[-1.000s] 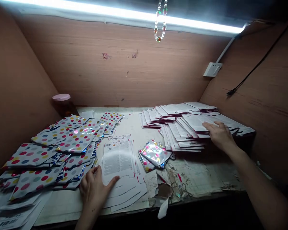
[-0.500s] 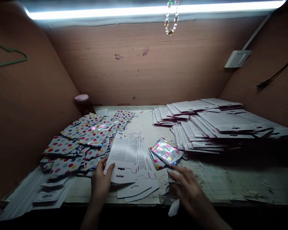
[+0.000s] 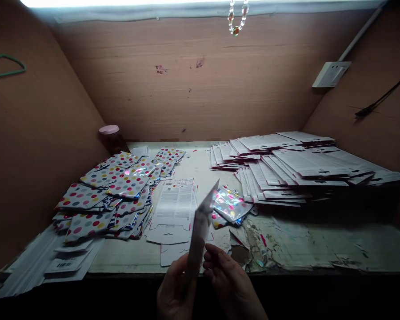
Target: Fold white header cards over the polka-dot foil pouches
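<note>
My left hand (image 3: 173,289) grips a flat printed cardboard carton (image 3: 202,224), tilted up on edge just past the table's front edge. Close against its right side is my right hand (image 3: 230,278), fingers curled and pinched together; whatever they hold is hidden. Behind the raised carton, more flat white cartons (image 3: 172,209) with hang slots lie in a small overlapping pile. To the right of that pile rest a few shiny polka-dot packets (image 3: 231,205), partly covered by the carton in my hand.
A heap of polka-dot packets (image 3: 90,195) spreads on the left, with white paper pieces (image 3: 66,262) before it. Stacks of filled-looking white cartons (image 3: 306,164) cover the right back. A pink-lidded jar (image 3: 110,133) stands in the left corner. The table's front surface (image 3: 296,249) is torn.
My left hand has lifted one carton off the pile and brought it toward me, turned on edge. My right hand has moved left from the packets to the carton's side. The view has tipped down slightly.
</note>
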Tool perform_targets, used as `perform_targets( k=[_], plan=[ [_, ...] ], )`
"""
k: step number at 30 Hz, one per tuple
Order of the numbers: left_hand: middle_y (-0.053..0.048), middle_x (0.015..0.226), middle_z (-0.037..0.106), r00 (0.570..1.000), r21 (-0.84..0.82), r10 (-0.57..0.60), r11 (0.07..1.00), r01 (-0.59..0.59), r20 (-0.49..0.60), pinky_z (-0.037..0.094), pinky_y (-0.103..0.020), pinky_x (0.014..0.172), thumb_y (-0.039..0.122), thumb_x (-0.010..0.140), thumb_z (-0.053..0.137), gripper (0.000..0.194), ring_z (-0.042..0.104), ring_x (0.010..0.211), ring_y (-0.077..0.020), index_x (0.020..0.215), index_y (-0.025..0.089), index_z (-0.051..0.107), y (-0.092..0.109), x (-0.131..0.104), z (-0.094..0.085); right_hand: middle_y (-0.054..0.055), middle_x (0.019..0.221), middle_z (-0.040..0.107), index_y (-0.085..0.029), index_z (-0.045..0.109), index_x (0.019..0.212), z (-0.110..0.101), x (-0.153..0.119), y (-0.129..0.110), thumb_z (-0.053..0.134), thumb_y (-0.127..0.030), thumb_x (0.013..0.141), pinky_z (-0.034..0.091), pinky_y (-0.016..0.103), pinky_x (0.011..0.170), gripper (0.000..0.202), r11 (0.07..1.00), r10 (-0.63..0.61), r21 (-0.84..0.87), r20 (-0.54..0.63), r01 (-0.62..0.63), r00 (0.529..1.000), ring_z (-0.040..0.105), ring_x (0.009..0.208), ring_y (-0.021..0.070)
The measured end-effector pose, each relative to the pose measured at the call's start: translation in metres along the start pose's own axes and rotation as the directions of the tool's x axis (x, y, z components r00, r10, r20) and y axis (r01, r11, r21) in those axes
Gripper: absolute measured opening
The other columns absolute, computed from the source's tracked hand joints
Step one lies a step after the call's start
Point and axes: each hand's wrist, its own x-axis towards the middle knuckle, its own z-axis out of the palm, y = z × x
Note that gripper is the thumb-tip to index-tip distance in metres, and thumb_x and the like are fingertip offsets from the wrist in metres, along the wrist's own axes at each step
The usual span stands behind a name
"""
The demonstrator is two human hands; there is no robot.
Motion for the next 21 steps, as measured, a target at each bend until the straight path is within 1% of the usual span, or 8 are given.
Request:
perform_targets(
  k=[3,7,12,13,15,17,19,21],
  plan=[
    [-0.005,0.082,0.075,0.999,0.036,0.010,0.999,-0.011,0.035,0.060,-0.027,0.069,0.041,0.065,0.081,0.034,0.072,0.075,-0.0239,0.089,0.019,0.072,-0.005,-0.002,0.000,0.010,0.105,0.070,-0.017,0.073,0.102,0.005,-0.004,-0.009,0.084,-0.042,0.069,0.048,0.029,0.084,0.043,1.000,0.014,-0.009,0.021,-0.013,1.000,0.064,0.094,0.0186],
    [-0.002,0.083,0.075,0.995,-0.051,-0.006,0.999,0.001,-0.096,0.059,-0.026,0.075,0.036,0.063,0.083,0.032,0.072,0.078,-0.0219,0.089,0.021,0.071,-0.014,0.001,-0.005,0.010,0.108,0.070,-0.016,0.073,0.103,0.007,-0.007,-0.012,0.085,-0.040,0.067,0.046,0.035,0.091,0.045,1.000,0.014,0.011,-0.006,-0.014,1.000,0.063,0.100,0.0230],
    [-0.005,0.080,0.076,0.991,-0.057,-0.074,0.995,0.081,0.113,0.060,-0.025,0.067,0.034,0.056,0.087,0.036,0.073,0.071,-0.0222,0.085,0.018,0.072,-0.016,0.008,-0.006,0.010,0.095,0.072,-0.013,0.072,0.105,0.006,-0.012,-0.012,0.083,-0.037,0.072,0.048,0.030,0.084,0.042,0.992,0.112,0.048,0.064,-0.115,0.992,0.066,0.089,0.0184],
    [-0.004,0.081,0.076,0.992,-0.059,-0.091,0.994,0.096,0.085,0.060,-0.025,0.067,0.034,0.055,0.087,0.039,0.073,0.072,-0.0220,0.086,0.018,0.071,-0.016,0.007,-0.005,0.010,0.093,0.072,-0.013,0.072,0.105,0.006,-0.013,-0.012,0.083,-0.036,0.071,0.049,0.029,0.082,0.042,0.992,0.109,0.050,0.065,-0.112,0.992,0.066,0.087,0.0173],
    [-0.003,0.082,0.076,0.991,-0.081,-0.121,0.990,0.116,-0.053,0.060,-0.022,0.069,0.034,0.056,0.087,0.041,0.073,0.075,-0.0199,0.089,0.019,0.069,-0.015,0.005,-0.003,0.009,0.095,0.072,-0.014,0.072,0.105,0.007,-0.015,-0.012,0.084,-0.034,0.070,0.049,0.029,0.083,0.042,0.996,0.076,0.040,0.039,-0.077,0.996,0.066,0.088,0.0170],
    [-0.001,0.082,0.077,0.972,-0.123,-0.134,0.986,0.111,-0.192,0.059,-0.020,0.070,0.034,0.057,0.087,0.042,0.073,0.075,-0.0178,0.090,0.019,0.066,-0.012,0.003,0.000,0.010,0.101,0.072,-0.015,0.072,0.104,0.006,-0.015,-0.012,0.085,-0.033,0.069,0.047,0.031,0.089,0.042,0.998,0.057,0.030,0.013,-0.058,0.998,0.066,0.094,0.0191],
    [-0.001,0.082,0.077,0.965,-0.147,-0.147,0.982,0.116,-0.216,0.059,-0.020,0.070,0.035,0.055,0.088,0.045,0.073,0.075,-0.0180,0.090,0.019,0.064,-0.006,0.002,0.002,0.012,0.106,0.071,-0.014,0.072,0.104,0.005,-0.015,-0.013,0.085,-0.034,0.068,0.045,0.036,0.096,0.044,0.996,0.076,0.038,0.009,-0.077,0.997,0.065,0.101,0.0225],
    [-0.002,0.082,0.077,0.972,-0.144,-0.158,0.981,0.133,-0.173,0.059,-0.022,0.070,0.038,0.054,0.088,0.046,0.073,0.075,-0.0193,0.089,0.019,0.065,0.000,0.001,0.005,0.013,0.109,0.070,-0.013,0.072,0.107,0.004,-0.014,-0.014,0.084,-0.035,0.069,0.042,0.038,0.100,0.046,0.993,0.103,0.053,0.019,-0.104,0.994,0.064,0.106,0.0246]
  ],
)
